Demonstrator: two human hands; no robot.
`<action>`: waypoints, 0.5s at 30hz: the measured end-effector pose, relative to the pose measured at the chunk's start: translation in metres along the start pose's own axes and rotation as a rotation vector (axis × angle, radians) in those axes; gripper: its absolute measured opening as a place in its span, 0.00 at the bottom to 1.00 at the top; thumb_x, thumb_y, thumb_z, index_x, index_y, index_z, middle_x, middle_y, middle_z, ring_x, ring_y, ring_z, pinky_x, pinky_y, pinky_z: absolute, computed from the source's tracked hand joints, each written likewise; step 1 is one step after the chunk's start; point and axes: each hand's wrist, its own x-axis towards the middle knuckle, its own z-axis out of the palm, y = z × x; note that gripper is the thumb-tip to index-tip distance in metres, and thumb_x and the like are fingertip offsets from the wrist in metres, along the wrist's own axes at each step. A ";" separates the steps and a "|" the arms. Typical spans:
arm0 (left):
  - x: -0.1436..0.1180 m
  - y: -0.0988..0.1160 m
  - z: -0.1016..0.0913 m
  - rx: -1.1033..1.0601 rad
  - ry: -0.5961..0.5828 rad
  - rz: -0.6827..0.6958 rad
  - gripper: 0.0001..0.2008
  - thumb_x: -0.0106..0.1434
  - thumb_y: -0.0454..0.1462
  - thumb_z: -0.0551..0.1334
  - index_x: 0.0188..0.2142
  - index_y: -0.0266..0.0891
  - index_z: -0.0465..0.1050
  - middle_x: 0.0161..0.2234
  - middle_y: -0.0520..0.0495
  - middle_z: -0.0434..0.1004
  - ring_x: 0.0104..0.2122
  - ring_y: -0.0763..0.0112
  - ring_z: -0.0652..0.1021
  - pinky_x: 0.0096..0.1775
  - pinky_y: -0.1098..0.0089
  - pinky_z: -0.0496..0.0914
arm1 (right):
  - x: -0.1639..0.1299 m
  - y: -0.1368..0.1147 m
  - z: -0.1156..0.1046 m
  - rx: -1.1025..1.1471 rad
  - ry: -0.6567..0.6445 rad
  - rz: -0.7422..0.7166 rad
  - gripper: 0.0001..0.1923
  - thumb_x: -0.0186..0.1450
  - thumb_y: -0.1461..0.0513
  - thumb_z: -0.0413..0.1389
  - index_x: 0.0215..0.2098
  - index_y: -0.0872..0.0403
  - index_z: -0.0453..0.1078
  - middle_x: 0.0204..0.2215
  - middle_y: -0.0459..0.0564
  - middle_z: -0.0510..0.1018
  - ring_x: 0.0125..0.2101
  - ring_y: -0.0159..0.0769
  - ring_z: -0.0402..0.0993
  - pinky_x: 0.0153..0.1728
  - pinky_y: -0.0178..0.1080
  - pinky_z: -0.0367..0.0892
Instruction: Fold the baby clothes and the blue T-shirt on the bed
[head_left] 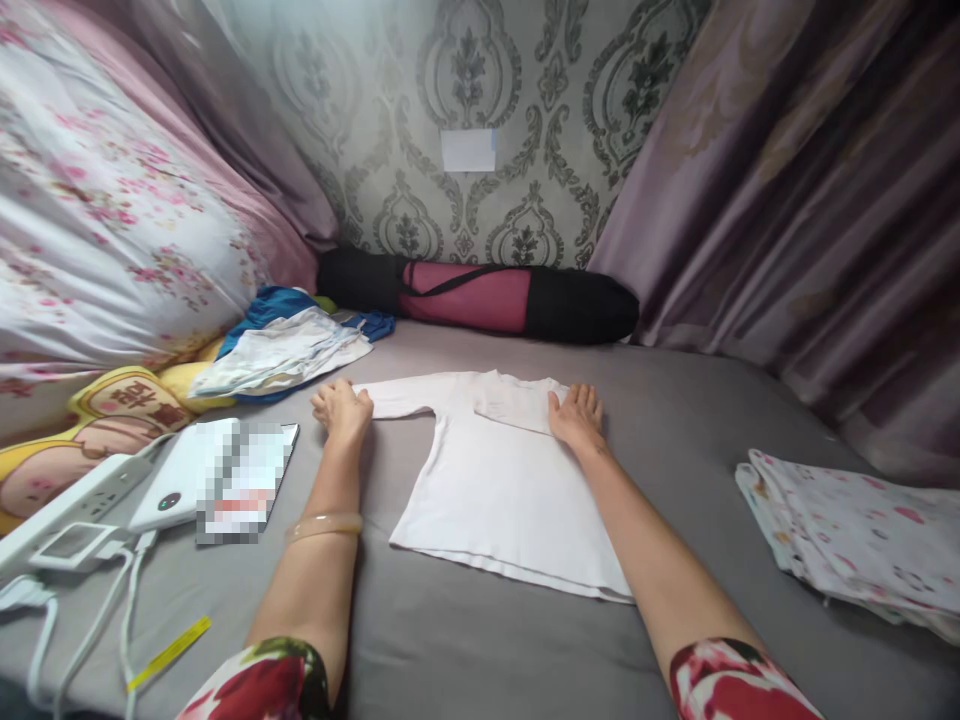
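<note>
A white long-sleeved shirt [510, 490] lies spread on the grey bed sheet [450, 650], its collar toward the wall. Its right sleeve is folded inward across the chest. My right hand [577, 415] rests flat over that fold at the shirt's right edge, fingers stretched out. The left sleeve reaches straight out to the side, and my left hand [342, 408] is closed on its cuff end. The fingertips of the left hand are partly hidden behind the hand itself.
Folded clothes [292, 350] lie at the back left, beside a yellow cartoon cushion [112, 430]. A power strip [97, 500], white power bank [187, 475] and cables sit at left. Folded printed cloth [862, 540] is at right. A black-and-maroon bag [465, 297] lies along the wall.
</note>
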 end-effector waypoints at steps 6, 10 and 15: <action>-0.001 0.001 0.002 0.012 0.030 -0.102 0.25 0.61 0.40 0.57 0.54 0.25 0.64 0.56 0.23 0.62 0.57 0.40 0.63 0.55 0.51 0.60 | -0.001 0.001 0.012 -0.058 0.024 -0.022 0.37 0.72 0.50 0.36 0.66 0.72 0.48 0.67 0.69 0.49 0.66 0.53 0.43 0.63 0.49 0.42; 0.005 -0.005 0.002 0.002 0.016 -0.142 0.25 0.61 0.40 0.57 0.53 0.23 0.64 0.56 0.20 0.63 0.57 0.40 0.64 0.54 0.50 0.61 | 0.000 0.000 0.014 -0.076 0.029 -0.021 0.36 0.72 0.50 0.37 0.66 0.72 0.49 0.67 0.69 0.50 0.66 0.54 0.44 0.63 0.49 0.43; 0.009 -0.011 0.000 -0.004 0.030 -0.142 0.26 0.60 0.39 0.59 0.54 0.21 0.64 0.55 0.19 0.64 0.56 0.39 0.65 0.52 0.51 0.63 | 0.000 0.001 0.012 -0.103 0.039 -0.040 0.35 0.72 0.51 0.38 0.65 0.72 0.50 0.66 0.70 0.52 0.65 0.55 0.46 0.62 0.49 0.46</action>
